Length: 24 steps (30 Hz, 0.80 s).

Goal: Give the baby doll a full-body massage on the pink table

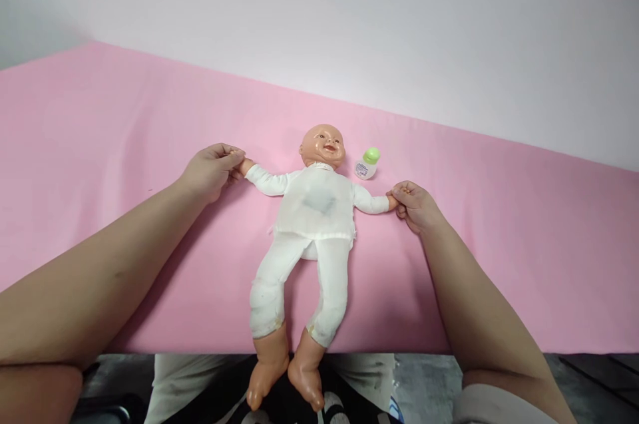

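Note:
A baby doll (317, 201) in white cloth lies on its back, head away from me, with a greyish patch on its chest. Its arms are stretched out to both sides. My left hand (212, 170) is closed around the doll's hand on the left. On the other side, my right hand (415, 206) pinches the doll's other hand between thumb and fingers. The doll's bare feet stick out past the table's front edge. Close to its head, on the right, stands a small clear bottle (367, 164) with a green cap and a printed label.
A pink cloth (524, 231) covers the table, whose front edge runs just before my body. Behind the table rises a pale wall (349, 24). My legs and a grey floor (424, 377) show below the edge.

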Motion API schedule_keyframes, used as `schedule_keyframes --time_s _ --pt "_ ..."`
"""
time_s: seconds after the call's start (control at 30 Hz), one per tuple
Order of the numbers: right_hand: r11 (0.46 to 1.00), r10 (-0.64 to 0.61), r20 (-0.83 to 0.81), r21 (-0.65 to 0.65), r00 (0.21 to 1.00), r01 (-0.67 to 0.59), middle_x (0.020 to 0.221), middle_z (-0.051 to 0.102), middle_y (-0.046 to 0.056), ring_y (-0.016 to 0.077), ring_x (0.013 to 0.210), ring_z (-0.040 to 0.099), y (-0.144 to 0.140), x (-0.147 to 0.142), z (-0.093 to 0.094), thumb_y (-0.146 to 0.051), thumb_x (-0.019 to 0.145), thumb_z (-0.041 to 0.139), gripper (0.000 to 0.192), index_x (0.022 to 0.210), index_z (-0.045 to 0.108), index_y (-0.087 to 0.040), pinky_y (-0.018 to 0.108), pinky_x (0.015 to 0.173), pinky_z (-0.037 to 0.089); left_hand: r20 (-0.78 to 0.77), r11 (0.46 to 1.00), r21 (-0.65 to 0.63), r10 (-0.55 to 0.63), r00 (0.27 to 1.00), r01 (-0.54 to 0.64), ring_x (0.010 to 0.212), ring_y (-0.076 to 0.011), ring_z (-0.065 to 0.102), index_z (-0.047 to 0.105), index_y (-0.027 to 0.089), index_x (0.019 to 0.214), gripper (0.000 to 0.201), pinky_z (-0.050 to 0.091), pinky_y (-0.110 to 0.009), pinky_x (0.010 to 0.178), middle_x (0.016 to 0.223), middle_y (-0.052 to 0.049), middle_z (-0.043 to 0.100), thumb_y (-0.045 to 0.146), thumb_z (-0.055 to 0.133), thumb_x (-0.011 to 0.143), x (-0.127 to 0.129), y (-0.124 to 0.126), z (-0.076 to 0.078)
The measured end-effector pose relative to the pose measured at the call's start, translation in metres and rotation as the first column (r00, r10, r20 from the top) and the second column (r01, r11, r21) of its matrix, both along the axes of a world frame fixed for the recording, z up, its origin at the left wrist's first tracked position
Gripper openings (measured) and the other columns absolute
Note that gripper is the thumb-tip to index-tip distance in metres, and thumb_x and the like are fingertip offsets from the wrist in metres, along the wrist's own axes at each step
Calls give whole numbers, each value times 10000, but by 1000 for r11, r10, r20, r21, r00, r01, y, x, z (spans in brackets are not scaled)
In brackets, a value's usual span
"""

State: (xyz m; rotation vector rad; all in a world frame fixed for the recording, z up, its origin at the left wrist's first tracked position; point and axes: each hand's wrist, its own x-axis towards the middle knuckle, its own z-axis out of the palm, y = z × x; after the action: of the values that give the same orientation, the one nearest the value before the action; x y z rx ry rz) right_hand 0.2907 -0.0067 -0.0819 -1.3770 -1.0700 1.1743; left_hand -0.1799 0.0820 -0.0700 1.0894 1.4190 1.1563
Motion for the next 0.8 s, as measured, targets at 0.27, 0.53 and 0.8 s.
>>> schedule_keyframes --time_s 0.27,0.53,0.8 --pt "998 -55 16 -13 998 55 769 760 53 58 408 418 3 -2 -3 -625 766 917 498 950 776 -184 221 346 319 26 1000 -21 14 1000 -14 621 -127 578 719 91 1127 200 449 -303 593 1008 -131 784 131 552 1024 1 0 -1" --pt "998 46 -151 -28 987 -51 1001 809 68 105 625 658 -2 7 2 -389 674 1030 533 1119 798 -210 250 578 618 94 999 -39 -9 996 13 630 -127 602 696 85 1165 239 480 -307 650 954 -107 767 39 614 945 3 -2 3" --pt "999 39 -41 -3 998 -39 732 742 5 75 439 529 1 2 1 -433 638 1029 455 862 707 -201 212 392 454 113 999 43 -17 993 12 600 -131 608 706 126 1052 242 477 -275 570 803 -42 705 136 787 824 -1 1 -3"
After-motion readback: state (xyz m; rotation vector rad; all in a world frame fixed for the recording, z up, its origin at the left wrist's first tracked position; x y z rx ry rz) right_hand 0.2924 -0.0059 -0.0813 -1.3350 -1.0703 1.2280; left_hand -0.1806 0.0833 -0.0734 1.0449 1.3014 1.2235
